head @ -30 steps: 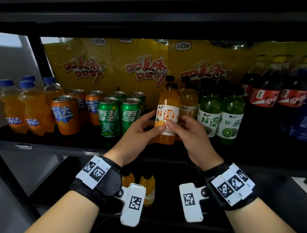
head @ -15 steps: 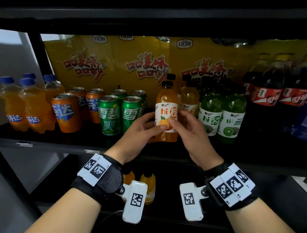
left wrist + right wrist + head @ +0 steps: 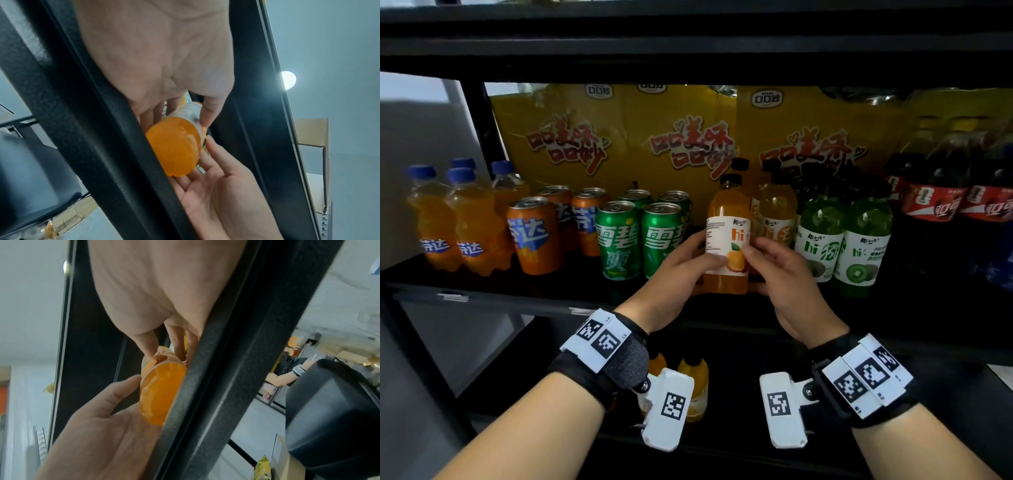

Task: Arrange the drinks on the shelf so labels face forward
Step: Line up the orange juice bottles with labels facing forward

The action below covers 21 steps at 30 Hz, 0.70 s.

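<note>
An orange juice bottle (image 3: 727,236) with a black cap and white label stands at the front of the black shelf (image 3: 493,301). My left hand (image 3: 688,260) grips its left side, thumb on the label. My right hand (image 3: 770,260) holds its right side, thumb on the label's orange picture. The label shows fine print at the left and "hi" at the right edge. From below, the left wrist view shows the bottle's base (image 3: 174,146) between my left hand (image 3: 160,56) and right hand (image 3: 222,186). The right wrist view shows that base (image 3: 160,391) too.
Green Sprite cans (image 3: 637,240) stand just left of the bottle, with Fanta cans (image 3: 534,236) and Fanta bottles (image 3: 465,226) further left. More orange bottles (image 3: 777,212) and green kiwi bottles (image 3: 842,240) crowd the right, then cola bottles (image 3: 945,205). Yellow snack bags (image 3: 619,137) line the back.
Both hands have turned the bottle: the "hi" lettering has slid from the label's middle to its right edge, and fine print now faces me. The bottle sits a little lower.
</note>
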{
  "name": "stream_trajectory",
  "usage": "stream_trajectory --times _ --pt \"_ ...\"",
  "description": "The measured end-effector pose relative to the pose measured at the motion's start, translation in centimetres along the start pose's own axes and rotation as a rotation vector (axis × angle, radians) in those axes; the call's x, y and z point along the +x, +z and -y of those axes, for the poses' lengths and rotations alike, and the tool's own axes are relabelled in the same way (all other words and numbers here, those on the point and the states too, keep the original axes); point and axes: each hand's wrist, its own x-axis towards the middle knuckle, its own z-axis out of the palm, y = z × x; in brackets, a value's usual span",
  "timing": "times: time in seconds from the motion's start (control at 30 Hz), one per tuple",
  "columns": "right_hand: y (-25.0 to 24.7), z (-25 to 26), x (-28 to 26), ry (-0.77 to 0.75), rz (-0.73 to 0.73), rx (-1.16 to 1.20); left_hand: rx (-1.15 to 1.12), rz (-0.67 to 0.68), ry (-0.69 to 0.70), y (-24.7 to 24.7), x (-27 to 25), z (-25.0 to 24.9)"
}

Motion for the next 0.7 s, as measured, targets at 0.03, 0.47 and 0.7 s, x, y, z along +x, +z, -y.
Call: stream_trajectory --times 0.03,0.47,0.7 --pt "0.1 0.1 0.0 0.005 0.014 -0.022 -0.022 -0.018 -0.006 0.1 0.0 -0.1" --pt "1.0 4.1 -1.5 0.141 0.008 -0.108 -0.070 0.090 -0.138 0.5 -2.4 -3.7" --pt "1.3 6.6 -2.1 0.298 -0.099 -0.263 -0.422 0.189 -0.282 -0.2 -3.3 -5.8"
